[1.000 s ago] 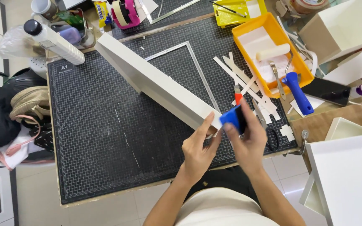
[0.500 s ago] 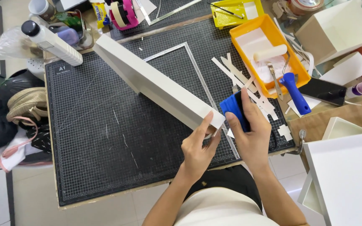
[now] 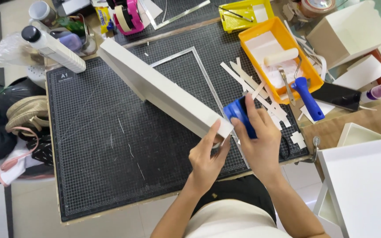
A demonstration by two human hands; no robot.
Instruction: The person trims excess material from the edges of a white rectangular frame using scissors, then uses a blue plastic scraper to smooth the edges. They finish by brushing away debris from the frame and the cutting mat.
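Left hand [image 3: 207, 155] pinched white panel's [image 3: 164, 94] near end | right hand [image 3: 261, 143] closed round blue block [image 3: 239, 115], probably sanding, at 3 o'clock | best worked flat along edge, panel braced on cutting mat [image 3: 111, 145].

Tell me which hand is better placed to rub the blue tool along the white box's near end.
Right. The right hand already grips the blue tool beside the white box end, while the left hand is busy pinching that end to steady it.

Long white box panel [image 3: 164, 94] slanted across the cutting mat [image 3: 102, 150], blue block [image 3: 239, 115] at its near end.
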